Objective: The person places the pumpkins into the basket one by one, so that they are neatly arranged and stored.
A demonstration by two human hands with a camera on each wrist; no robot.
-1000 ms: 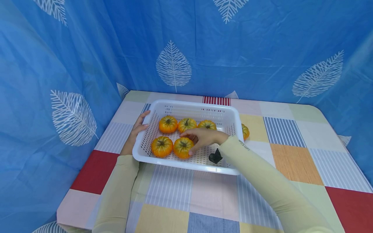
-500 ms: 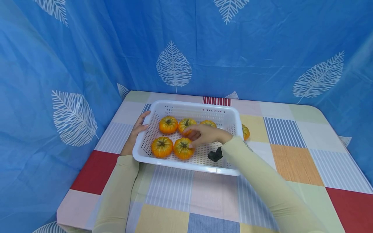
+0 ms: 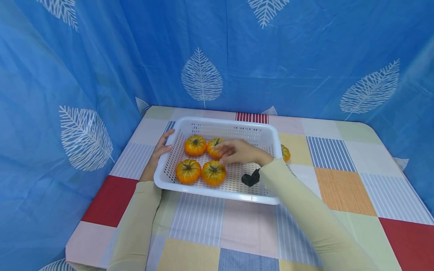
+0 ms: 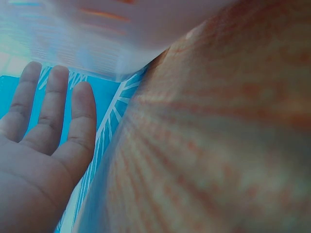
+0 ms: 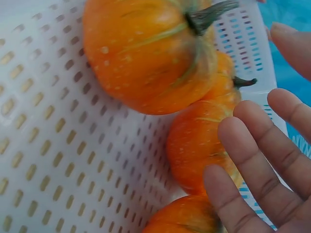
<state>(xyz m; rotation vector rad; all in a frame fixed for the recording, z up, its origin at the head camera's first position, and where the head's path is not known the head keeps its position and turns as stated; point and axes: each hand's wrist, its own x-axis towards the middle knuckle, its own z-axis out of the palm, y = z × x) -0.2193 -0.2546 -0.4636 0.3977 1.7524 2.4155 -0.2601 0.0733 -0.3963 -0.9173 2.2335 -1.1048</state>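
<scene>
A white perforated plastic basket [image 3: 234,195] stands on the table. Inside it are several small orange pumpkins, among them a front right pumpkin [image 3: 214,174], a front left pumpkin [image 3: 188,171] and a back left pumpkin [image 3: 195,146]. My right hand [image 3: 239,151] hovers over the pumpkins, fingers loosely bent and holding nothing. It partly covers a back-row pumpkin [image 3: 213,148] and hides the one to its right. In the right wrist view the fingers [image 5: 243,141] spread apart beside the pumpkins. My left hand [image 3: 157,155] touches the basket's left rim, its fingers [image 4: 48,107] extended along the outside.
Another pumpkin [image 3: 285,153] lies on the table just outside the basket's right wall. A small black object [image 3: 250,178] shows below my right wrist. A patchwork cloth [image 3: 251,222] covers the table, and a blue leaf-print curtain [image 3: 264,67] hangs behind and to the left.
My right hand has moved off the front right pumpkin, back and slightly right, now covering the back right pumpkin seen earlier. The left hand and the basket have stayed put.
</scene>
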